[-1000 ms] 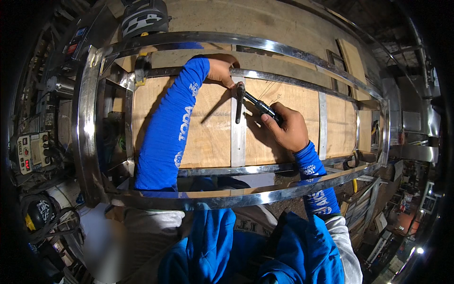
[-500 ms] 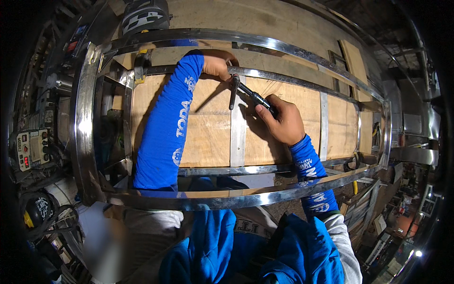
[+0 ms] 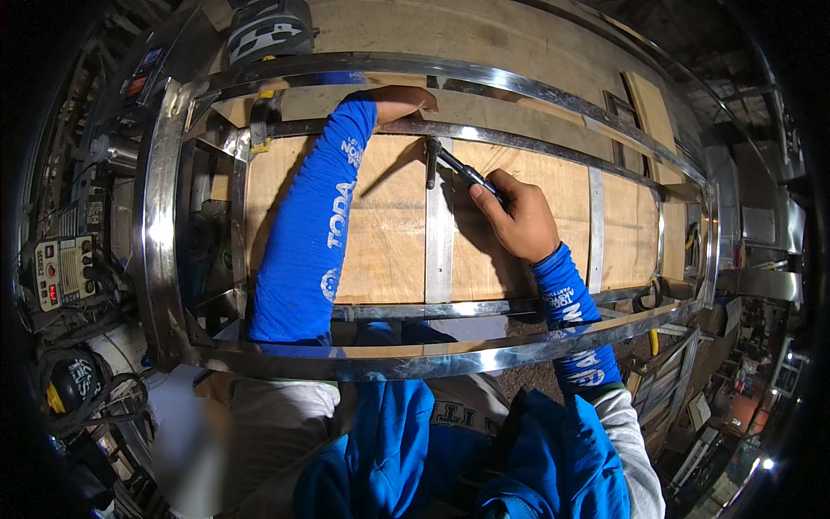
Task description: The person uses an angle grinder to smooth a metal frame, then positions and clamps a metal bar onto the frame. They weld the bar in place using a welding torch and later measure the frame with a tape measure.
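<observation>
My right hand (image 3: 524,218) is closed round the dark handle of a welding torch (image 3: 458,164). The slim torch slants up and left from my fist. Its angled head, with a dark rod-like back cap pointing toward me, sits at the frame's inner far rail where a flat metal cross strip (image 3: 439,233) meets it. My left arm in a blue sleeve reaches across the shiny metal tube frame (image 3: 432,368). Beyond the torch head, my left hand (image 3: 403,102) is bent over by the inner far rail; most of its fingers are hidden, so its grip cannot be made out.
A plywood sheet (image 3: 380,259) lies beneath the frame. At the left stands a welding machine (image 3: 65,272) with a lit display, near coiled cables (image 3: 82,419). A black and white helmet-like object (image 3: 270,33) lies beyond the far left corner. Wood boards (image 3: 653,121) lie at the far right.
My left hand has lifted away from the torch head, its fingers moving up and back from the inner rail. My right hand and the torch stay nearly in place.
</observation>
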Motion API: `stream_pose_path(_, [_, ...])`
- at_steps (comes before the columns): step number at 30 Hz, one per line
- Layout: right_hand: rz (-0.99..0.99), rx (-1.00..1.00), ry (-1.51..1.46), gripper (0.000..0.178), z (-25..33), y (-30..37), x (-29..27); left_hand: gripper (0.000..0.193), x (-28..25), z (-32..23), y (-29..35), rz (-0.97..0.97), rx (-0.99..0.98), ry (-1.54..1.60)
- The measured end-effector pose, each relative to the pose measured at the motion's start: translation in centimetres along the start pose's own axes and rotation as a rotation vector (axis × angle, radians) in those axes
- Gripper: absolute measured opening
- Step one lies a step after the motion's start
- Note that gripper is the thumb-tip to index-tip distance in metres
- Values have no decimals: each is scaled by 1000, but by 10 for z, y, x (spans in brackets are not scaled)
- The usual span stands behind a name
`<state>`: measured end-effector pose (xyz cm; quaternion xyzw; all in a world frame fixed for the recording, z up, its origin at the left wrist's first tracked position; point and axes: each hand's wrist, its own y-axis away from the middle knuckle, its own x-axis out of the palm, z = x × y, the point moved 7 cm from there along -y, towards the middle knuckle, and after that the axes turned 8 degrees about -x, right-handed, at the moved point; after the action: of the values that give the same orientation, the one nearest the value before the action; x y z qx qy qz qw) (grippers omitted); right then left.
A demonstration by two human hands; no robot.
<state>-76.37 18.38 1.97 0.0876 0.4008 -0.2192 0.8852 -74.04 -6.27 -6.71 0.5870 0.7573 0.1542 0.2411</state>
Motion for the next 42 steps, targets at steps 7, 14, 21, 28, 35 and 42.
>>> stream_pose_path(7, [98, 73, 245, 45, -8, 4, 5, 29, 0, -9, 1, 50, -20, 49])
stream_pose_path(14, [-6, -20, 109, 41, 14, -1, -1, 42, 0, -16, 16, 14, 6, -94])
stream_pose_path(21, [-4, -21, 108, 42, 11, 1, -1, 44, 1, -14, 10, 10, 30, -175])
stream_pose_path(28, [-17, -28, 119, 43, 9, 1, 0, 51, 2, -12, 9, -3, 27, -107])
stream_pose_path(35, [-20, -35, 173, 43, 16, 2, -1, 60, 0, -13, 6, -28, 7, -154])
stream_pose_path(42, [-53, 23, -196, 43, -11, 5, 7, 57, 7, -9, -6, 31, 45, -146])
